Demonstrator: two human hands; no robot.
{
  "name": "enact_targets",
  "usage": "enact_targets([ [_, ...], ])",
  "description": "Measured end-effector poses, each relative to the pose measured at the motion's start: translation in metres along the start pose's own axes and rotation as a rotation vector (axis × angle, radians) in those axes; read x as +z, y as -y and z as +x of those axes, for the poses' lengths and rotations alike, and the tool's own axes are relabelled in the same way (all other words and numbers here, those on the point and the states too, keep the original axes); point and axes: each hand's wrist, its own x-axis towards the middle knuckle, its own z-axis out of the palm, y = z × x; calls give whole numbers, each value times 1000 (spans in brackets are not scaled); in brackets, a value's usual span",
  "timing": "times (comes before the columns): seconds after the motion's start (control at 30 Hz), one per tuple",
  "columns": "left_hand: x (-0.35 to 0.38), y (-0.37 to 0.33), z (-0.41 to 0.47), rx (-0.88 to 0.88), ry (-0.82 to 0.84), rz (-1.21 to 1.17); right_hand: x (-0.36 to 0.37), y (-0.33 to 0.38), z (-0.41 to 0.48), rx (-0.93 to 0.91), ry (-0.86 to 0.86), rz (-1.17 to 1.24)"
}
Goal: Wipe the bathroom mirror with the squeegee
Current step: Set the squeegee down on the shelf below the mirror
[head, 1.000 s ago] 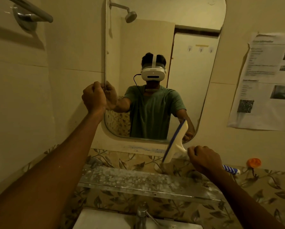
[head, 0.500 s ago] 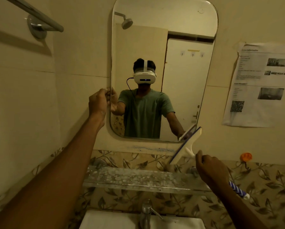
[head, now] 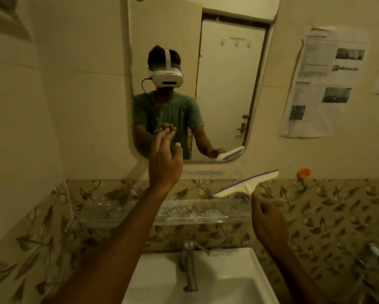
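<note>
The rounded wall mirror (head: 228, 84) hangs above the basin and reflects a person in a green shirt. My left hand (head: 165, 159) is stretched out with its fingers apart, and the fingertips rest on the lower left part of the glass. The white squeegee (head: 245, 183) with a blue blade edge lies almost level below the mirror's lower right corner, off the glass and above the shelf. My right hand (head: 266, 218) is closed around its handle, which the hand hides.
A spotted glass shelf (head: 118, 212) runs under the mirror. Below it are a metal tap (head: 189, 260) and a white sink (head: 228, 277). A printed paper notice (head: 322, 84) and an orange hook (head: 303, 172) are on the wall to the right.
My left hand let go of the mirror's left edge, moved right and opened onto the glass. My right hand brought the squeegee down off the mirror and tipped it nearly level.
</note>
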Motion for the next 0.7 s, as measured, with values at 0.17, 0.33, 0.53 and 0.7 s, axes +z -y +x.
enact_targets([
  [0.17, 40, -43, -72, 95, 158, 13, -43, -40, -29, 99, -21, 131],
  [0.33, 104, -90, -175, 63, 304, 20, -110, -111, -59, 219, 20, 247],
  [0.53, 166, -146, -297, -65, 427, 8, -194, -198, -84, 402, 120, 289],
  [0.7, 210, -174, -360, -99, 502, 45, -223, -257, -91, 469, 95, 249],
])
